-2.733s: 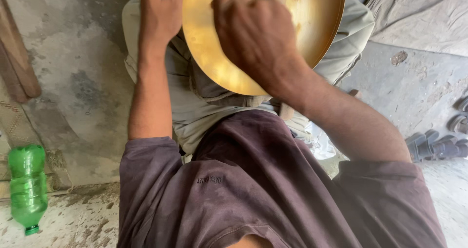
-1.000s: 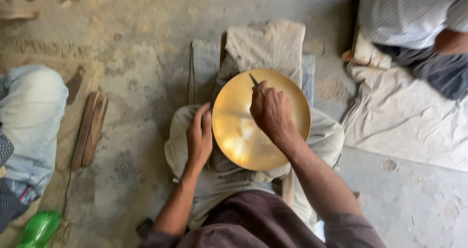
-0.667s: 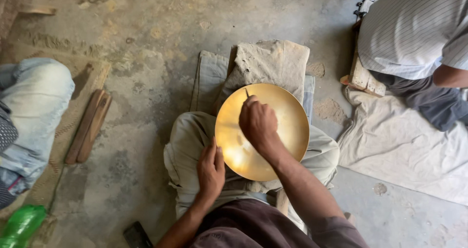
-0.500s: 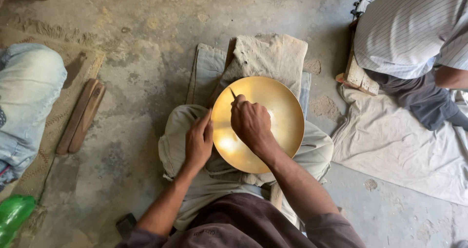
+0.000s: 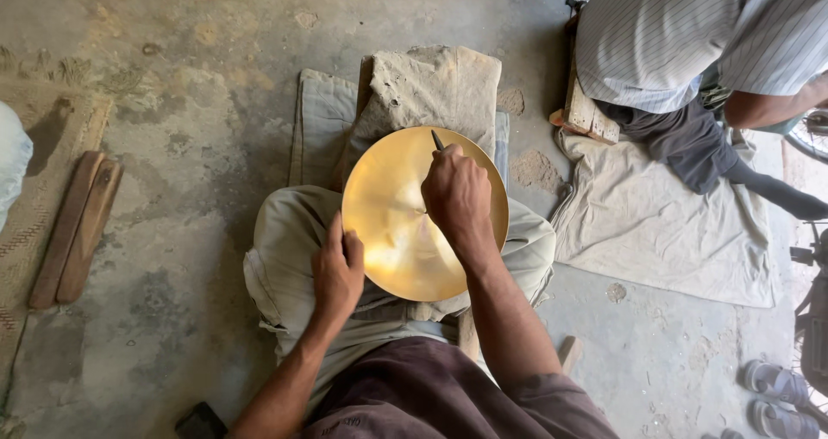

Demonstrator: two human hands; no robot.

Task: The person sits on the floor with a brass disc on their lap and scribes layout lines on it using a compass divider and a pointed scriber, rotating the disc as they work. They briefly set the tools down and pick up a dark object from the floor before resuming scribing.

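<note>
Brass-coloured disc [image 5: 392,223]: round, shallow and shiny; it rested on the seated person's lap, tilted slightly toward the camera, and lay between the two hands.
Right hand [image 5: 457,197]: closed in a fist around a thin dark tool [image 5: 437,140], held over the upper right part of the disc; only the tool's tip showed above the knuckles, near the disc's upper rim.
Left hand [image 5: 336,271]: gripped the disc's lower left edge, the thumb lying on the disc's face and the fingers curled behind the rim.
Lap: pale trousers [image 5: 280,258] under the disc, below a dark maroon shirt [image 5: 431,396].
Padding: dusty folded cloth [image 5: 431,85] lay just beyond the disc, on a grey mat [image 5: 319,120].
Floor [image 5: 172,59]: bare stained concrete.
Wooden pieces [image 5: 76,228]: two long brown pieces lay side by side, well to the left.
Neighbouring person [image 5: 681,34]: in a striped shirt, sat at upper right, on a wooden block [image 5: 586,116] and a pale ground sheet [image 5: 655,223].
Sandals [image 5: 776,396]: a grey pair lay at the lower right edge.
</note>
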